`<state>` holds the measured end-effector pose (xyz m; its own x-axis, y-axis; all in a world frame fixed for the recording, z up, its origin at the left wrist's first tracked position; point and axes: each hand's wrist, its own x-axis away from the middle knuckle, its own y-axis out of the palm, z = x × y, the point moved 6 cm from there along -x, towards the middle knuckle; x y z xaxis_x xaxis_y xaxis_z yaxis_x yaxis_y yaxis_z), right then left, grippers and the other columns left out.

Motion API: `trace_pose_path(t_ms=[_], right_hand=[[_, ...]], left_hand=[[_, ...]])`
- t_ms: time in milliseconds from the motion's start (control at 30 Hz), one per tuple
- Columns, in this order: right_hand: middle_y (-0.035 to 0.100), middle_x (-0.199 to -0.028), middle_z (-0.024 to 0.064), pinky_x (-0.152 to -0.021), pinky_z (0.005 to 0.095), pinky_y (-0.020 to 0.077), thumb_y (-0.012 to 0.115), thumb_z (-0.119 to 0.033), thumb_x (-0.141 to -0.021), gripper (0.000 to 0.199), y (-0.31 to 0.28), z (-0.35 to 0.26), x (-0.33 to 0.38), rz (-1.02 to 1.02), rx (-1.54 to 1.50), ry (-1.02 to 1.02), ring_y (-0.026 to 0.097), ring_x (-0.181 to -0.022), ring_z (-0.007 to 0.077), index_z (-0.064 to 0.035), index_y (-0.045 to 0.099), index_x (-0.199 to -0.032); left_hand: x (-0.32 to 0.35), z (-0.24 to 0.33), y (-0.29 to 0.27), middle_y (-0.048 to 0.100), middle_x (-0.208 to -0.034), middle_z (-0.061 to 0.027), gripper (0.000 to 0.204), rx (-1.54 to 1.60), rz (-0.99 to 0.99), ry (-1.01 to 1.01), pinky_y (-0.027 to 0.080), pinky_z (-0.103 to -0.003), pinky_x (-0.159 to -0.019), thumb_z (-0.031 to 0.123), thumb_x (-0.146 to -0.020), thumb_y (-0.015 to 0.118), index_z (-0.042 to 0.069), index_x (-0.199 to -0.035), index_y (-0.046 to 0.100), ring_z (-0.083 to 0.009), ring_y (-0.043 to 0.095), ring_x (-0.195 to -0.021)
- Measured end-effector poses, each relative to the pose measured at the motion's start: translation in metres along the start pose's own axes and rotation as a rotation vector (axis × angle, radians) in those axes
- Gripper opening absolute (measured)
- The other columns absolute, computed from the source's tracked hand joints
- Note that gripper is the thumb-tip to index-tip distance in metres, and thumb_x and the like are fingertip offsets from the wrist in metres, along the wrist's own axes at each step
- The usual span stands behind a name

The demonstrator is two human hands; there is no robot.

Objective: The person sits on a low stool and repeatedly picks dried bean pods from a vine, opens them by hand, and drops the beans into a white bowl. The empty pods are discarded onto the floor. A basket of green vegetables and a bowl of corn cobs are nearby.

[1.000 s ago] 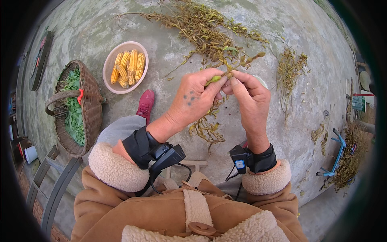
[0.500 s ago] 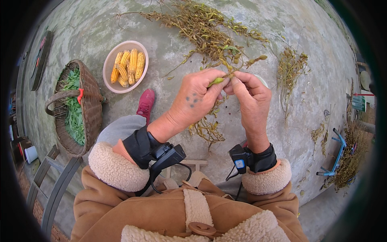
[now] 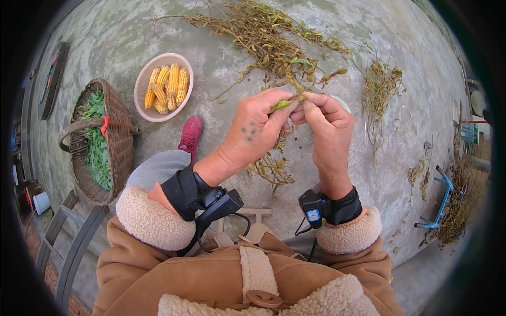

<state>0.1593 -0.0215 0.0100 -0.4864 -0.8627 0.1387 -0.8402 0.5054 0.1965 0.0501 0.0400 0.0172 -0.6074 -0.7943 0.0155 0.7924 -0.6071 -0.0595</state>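
Observation:
My left hand [image 3: 258, 118] is closed, with thumb and fingers round a plump green soybean pod [image 3: 280, 106] and the end of a soybean stalk. My right hand [image 3: 331, 118] pinches at the same spot, its thumb and forefinger meeting the left fingertips. From between the hands, the soybean stalk [image 3: 297, 86] with yellow-brown pods sticks out away from me. What lies exactly inside the right pinch is hidden by the fingers. Beyond the hands a heap of dry soybean plants [image 3: 263, 34] is spread on the concrete. Loose stems [image 3: 271, 169] lie below my hands.
A pink bowl of corn cobs [image 3: 149, 114] stands left, near my red shoe [image 3: 190, 134]. Farther left is a wicker basket [image 3: 120, 152] of green leaves. A pale rim [image 3: 343, 104] shows behind my right hand. More plants [image 3: 380, 87] and a blue metal frame [image 3: 443, 197] lie right.
The pod-bearing stalk tip between my hands has shifted slightly toward me and left. Both hands stay in nearly the same place, fingertips together.

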Motion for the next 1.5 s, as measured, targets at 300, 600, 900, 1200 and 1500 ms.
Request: trace_pose_path(t_ms=[300, 600, 900, 1200, 1500], right_hand=[[0.063, -0.076, 0.0079, -0.059, 0.0196, 0.0483, 0.049, -0.001, -0.083, 0.015, 0.003, 0.001, -0.001, -0.01, -0.034, 0.025, 0.059, -0.065, 0.0087, 0.0053, 0.058, -0.093], [0.06, -0.07, 0.0025, -0.054, 0.0186, 0.0441, 0.053, 0.0, -0.08, 0.013, -0.003, -0.002, 0.0, 0.085, 0.397, -0.074, 0.055, -0.06, 0.0049, 0.002, 0.059, -0.092], [0.06, -0.074, 0.0025, -0.058, 0.0181, 0.0439, 0.059, -0.005, -0.081, 0.017, 0.0, -0.023, 0.0, 0.047, 0.244, -0.241, 0.055, -0.065, 0.0055, 0.0019, 0.056, -0.096], [0.06, -0.076, 0.0001, -0.059, 0.0159, 0.0433, 0.062, -0.005, -0.079, 0.013, -0.003, -0.009, -0.005, -0.04, 0.113, 0.001, 0.053, -0.065, 0.0032, 0.0014, 0.059, -0.09], [0.059, -0.082, 0.0023, -0.058, 0.0187, 0.0449, 0.059, 0.0, -0.078, 0.017, -0.007, 0.0, -0.009, -0.042, -0.078, 0.006, 0.054, -0.068, 0.0058, 0.0004, 0.057, -0.095]], left_hand=[[0.0, -0.01, 0.0, 0.057, -0.071, -0.0002, 0.017, 0.157, 0.009, -0.104, 0.04, -0.018, -0.053, 0.015, -0.087, 0.054, 0.0, -0.094, 0.06, -0.0042, 0.05, -0.059], [-0.002, -0.017, -0.005, 0.058, -0.072, 0.0008, 0.018, 0.347, 0.047, -0.259, 0.036, -0.017, -0.05, 0.017, -0.086, 0.055, 0.002, -0.095, 0.062, -0.0035, 0.048, -0.057], [-0.004, -0.015, -0.006, 0.057, -0.069, 0.0014, 0.017, 0.269, 0.028, -0.21, 0.037, -0.017, -0.051, 0.016, -0.085, 0.056, 0.003, -0.094, 0.062, -0.0029, 0.048, -0.058], [-0.002, -0.015, -0.002, 0.057, -0.067, 0.0015, 0.016, 0.288, -0.012, -0.232, 0.038, -0.017, -0.054, 0.015, -0.084, 0.058, 0.002, -0.093, 0.06, -0.0025, 0.049, -0.06], [-0.005, -0.021, -0.003, 0.058, -0.075, -0.0018, 0.018, 0.455, 0.021, -0.266, 0.041, -0.018, -0.056, 0.013, -0.084, 0.058, 0.001, -0.097, 0.057, -0.006, 0.054, -0.064]])
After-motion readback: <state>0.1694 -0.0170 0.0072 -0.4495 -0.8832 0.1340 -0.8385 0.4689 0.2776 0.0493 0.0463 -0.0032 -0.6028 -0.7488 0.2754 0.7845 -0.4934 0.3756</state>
